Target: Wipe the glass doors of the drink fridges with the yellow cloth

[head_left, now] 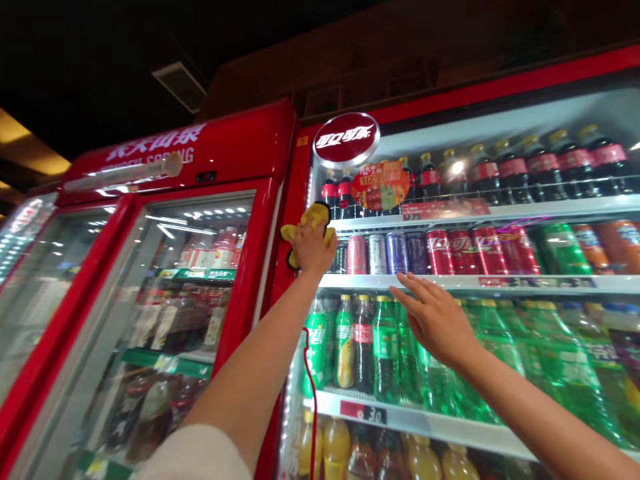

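Observation:
My left hand (314, 248) is closed on a yellow cloth (316, 215) with black edges and presses it against the red left frame of the drinks fridge (295, 180). Parts of the cloth stick out above and to the left of the fingers. My right hand (435, 317) is held up before the glass door, fingers stretched out and apart, holding nothing. It is beside the shelf edge under the cans; whether it touches the glass I cannot tell. A round red sign (347, 139) sits above my left hand.
Behind the glass are dark bottles (545, 163), cans (440, 252) and green bottles (385, 347). A thin red cord (314, 400) hangs below my left hand. Another red fridge (200, 167) stands on the left, with a long wrapped roll (125, 173) on its front.

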`<state>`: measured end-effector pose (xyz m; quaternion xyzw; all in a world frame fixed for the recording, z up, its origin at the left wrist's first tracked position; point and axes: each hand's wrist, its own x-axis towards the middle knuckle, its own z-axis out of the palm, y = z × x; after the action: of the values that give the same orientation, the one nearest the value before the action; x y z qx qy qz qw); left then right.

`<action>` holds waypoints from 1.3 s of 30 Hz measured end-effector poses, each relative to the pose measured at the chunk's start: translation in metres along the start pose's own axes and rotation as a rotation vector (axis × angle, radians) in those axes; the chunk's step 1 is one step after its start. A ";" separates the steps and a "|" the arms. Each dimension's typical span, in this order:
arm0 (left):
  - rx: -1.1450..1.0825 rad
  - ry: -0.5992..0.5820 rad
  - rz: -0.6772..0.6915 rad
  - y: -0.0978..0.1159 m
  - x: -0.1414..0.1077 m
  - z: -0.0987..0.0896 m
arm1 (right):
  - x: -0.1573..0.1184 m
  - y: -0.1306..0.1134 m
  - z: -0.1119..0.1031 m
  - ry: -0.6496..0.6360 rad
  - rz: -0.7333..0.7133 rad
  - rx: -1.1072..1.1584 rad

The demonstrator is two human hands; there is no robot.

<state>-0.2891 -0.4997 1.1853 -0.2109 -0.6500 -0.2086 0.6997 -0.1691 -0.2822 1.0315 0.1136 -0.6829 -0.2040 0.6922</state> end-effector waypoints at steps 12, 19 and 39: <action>-0.067 0.036 -0.040 0.011 -0.025 -0.001 | -0.021 0.031 -0.024 -0.042 0.102 0.013; -0.203 -0.116 0.554 0.046 -0.073 -0.006 | -0.027 0.038 -0.036 -0.103 0.039 0.013; -0.195 -0.087 0.419 0.100 -0.063 0.003 | -0.063 0.120 -0.078 -0.100 0.112 0.003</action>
<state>-0.2388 -0.4142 1.1199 -0.4167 -0.5981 -0.1115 0.6755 -0.0753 -0.1569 1.0238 0.0660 -0.7221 -0.1695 0.6674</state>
